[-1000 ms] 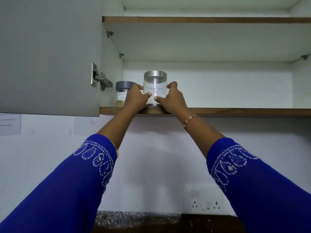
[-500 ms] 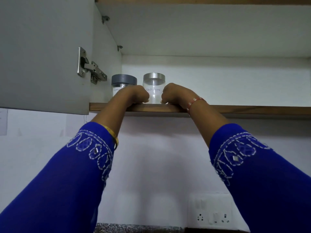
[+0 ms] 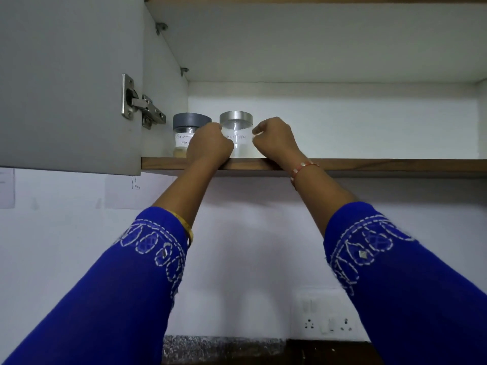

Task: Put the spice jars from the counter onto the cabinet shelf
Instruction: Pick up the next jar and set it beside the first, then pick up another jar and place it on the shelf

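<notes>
A clear jar with a silver lid and a handwritten label (image 3: 236, 133) stands upright on the wooden cabinet shelf (image 3: 369, 164), a little back from its front edge. My left hand (image 3: 209, 147) is curled into a fist and covers the jar's lower left side. On the jar's right, my right hand (image 3: 274, 139) is also curled, its fingertips level with the label. I cannot tell whether either hand touches the jar. Left of it stands a second jar (image 3: 184, 133) with a dark grey lid, a white label and pale powder at the bottom.
The grey cabinet door (image 3: 71, 83) hangs open at the left, its metal hinge (image 3: 139, 105) next to the grey-lidded jar. The shelf runs bare to the right. An upper shelf (image 3: 316, 35) is overhead. Below are a white wall, a socket plate (image 3: 326, 325) and the counter edge (image 3: 224, 349).
The silver-lidded jar went from the shelf's front edge to deeper in, beside the grey-lidded jar. My fingers went from spread around it to curled fists on either side.
</notes>
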